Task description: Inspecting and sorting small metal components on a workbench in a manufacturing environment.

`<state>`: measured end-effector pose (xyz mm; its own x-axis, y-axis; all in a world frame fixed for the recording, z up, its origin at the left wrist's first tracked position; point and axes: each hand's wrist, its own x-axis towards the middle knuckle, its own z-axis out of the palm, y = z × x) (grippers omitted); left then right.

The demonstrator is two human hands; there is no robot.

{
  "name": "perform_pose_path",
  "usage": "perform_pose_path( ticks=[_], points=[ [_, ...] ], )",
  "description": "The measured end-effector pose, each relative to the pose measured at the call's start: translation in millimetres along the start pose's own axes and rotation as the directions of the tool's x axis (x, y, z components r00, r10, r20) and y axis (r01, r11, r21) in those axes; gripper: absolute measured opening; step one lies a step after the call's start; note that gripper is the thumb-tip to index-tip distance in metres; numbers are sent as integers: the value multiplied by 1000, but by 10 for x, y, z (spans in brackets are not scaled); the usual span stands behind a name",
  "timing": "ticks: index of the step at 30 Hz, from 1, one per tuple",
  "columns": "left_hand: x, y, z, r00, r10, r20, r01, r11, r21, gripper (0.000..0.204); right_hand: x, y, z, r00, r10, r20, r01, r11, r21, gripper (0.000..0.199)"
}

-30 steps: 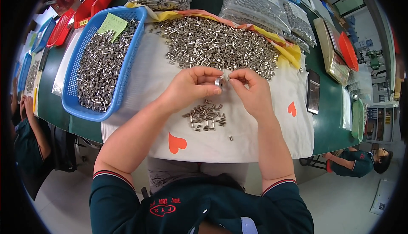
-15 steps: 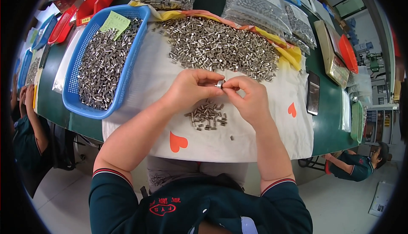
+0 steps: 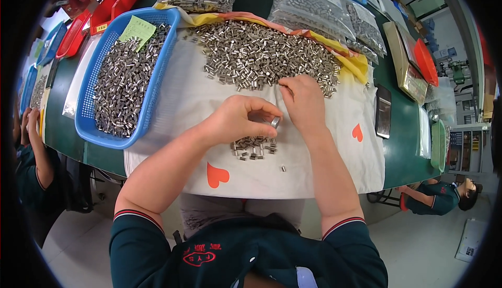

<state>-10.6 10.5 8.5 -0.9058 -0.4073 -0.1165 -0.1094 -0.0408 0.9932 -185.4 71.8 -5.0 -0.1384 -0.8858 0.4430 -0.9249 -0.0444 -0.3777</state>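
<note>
My left hand (image 3: 241, 119) pinches a small silver metal cylinder (image 3: 275, 122) between thumb and fingertips, just above a small heap of the same cylinders (image 3: 254, 147) on the white cloth (image 3: 183, 105) with red hearts. My right hand (image 3: 303, 100) lies flat farther back, its fingertips touching the near edge of the big pile of metal cylinders (image 3: 261, 58). One loose cylinder (image 3: 283, 168) lies near the cloth's front edge.
A blue basket (image 3: 151, 87) full of cylinders with a green note stands at the left. Clear bags of parts (image 3: 308, 6) lie at the back, a phone (image 3: 383, 111) and a scale (image 3: 405, 60) at the right. Other people sit at the left edge and lower right.
My hands have come apart. The right hand has reached back to the big pile, and the left hand has dropped toward the small heap with a cylinder in its fingers.
</note>
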Motion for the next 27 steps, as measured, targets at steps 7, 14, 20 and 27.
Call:
perform_pose_path(
  ticks=[7, 14, 20, 27],
  points=[
    [67, -108, -28, 997, -41, -59, 25, 968, -250, 32, -25, -67, -32, 995, 62, 80, -52, 991, -119, 5],
    [76, -106, -56, 983, -34, -178, -41, 914, -403, 29, -95, -230, -330, 896, 272, 350, -437, 676, 593, 7],
    [70, -117, -63, 987, -8, -158, -48, 935, -352, 32, -94, -335, -355, 955, 153, 254, -265, 826, 498, 9],
    [57, -81, -27, 968, -63, -243, 29, 989, -142, 33, -142, -425, -287, 997, -3, 79, -16, 970, 244, 10]
  ],
)
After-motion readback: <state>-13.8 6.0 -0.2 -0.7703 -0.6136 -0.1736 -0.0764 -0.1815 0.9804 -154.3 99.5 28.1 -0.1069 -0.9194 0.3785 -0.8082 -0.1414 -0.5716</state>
